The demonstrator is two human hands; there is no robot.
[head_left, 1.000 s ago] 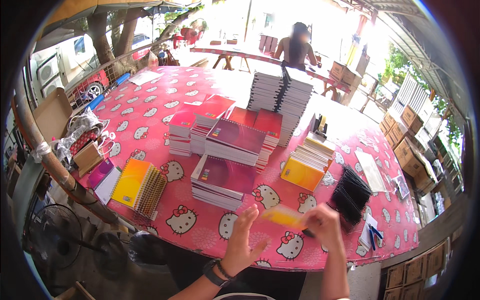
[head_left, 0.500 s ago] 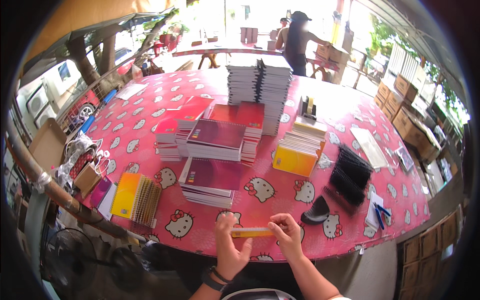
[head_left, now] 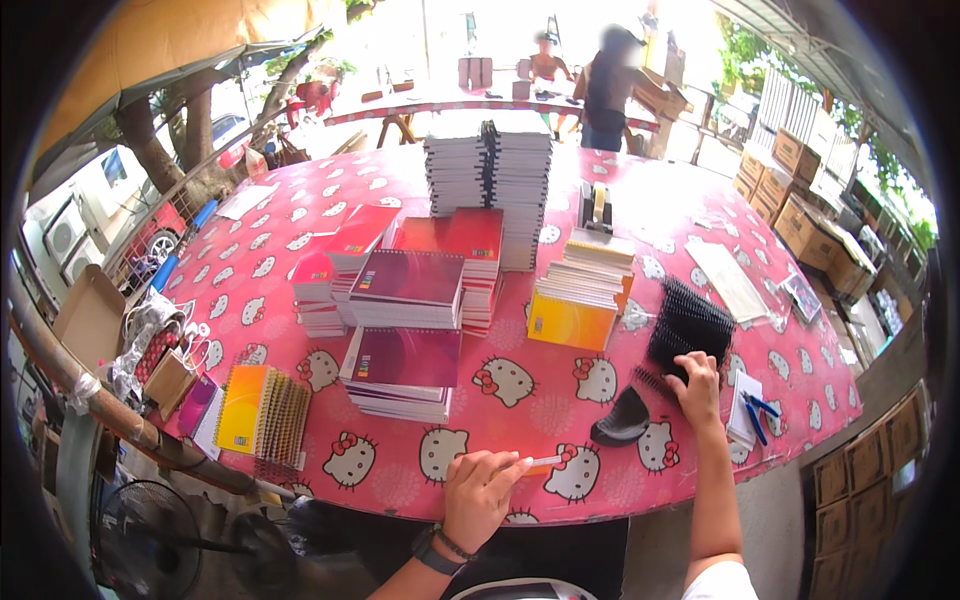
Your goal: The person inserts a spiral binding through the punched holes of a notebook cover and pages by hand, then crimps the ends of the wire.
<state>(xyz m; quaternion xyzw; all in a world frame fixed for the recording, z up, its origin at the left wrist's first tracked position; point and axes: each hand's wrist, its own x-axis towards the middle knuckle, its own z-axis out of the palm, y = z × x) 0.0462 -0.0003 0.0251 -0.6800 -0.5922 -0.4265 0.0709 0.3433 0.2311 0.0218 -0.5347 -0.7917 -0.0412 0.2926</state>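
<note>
My left hand (head_left: 482, 497) is closed on a thin notebook (head_left: 545, 463), seen nearly edge-on with a white edge and an orange-yellow side, above the table's front edge. My right hand (head_left: 698, 390) reaches to the pile of black spiral binding coils (head_left: 690, 320), fingers bent on the coils at its near end. Just left of that hand lies a black curved object (head_left: 622, 418). Stacked yellow notebooks (head_left: 572, 318) stand left of the coils. Purple notebooks (head_left: 408, 355) form a stack in the middle of the table.
Blue-handled pliers (head_left: 757, 415) lie on a white pad at the right. Coil-bound yellow notebooks (head_left: 245, 410) stand front left. Farther back are red notebooks (head_left: 475, 235), a tall stack of black-bound books (head_left: 520, 190) and a tape dispenser (head_left: 595, 208). Two people are beyond the table.
My right hand has let go of the notebook and moved right and away from me to the black coils. The left hand keeps the notebook. The view has shifted slightly.
</note>
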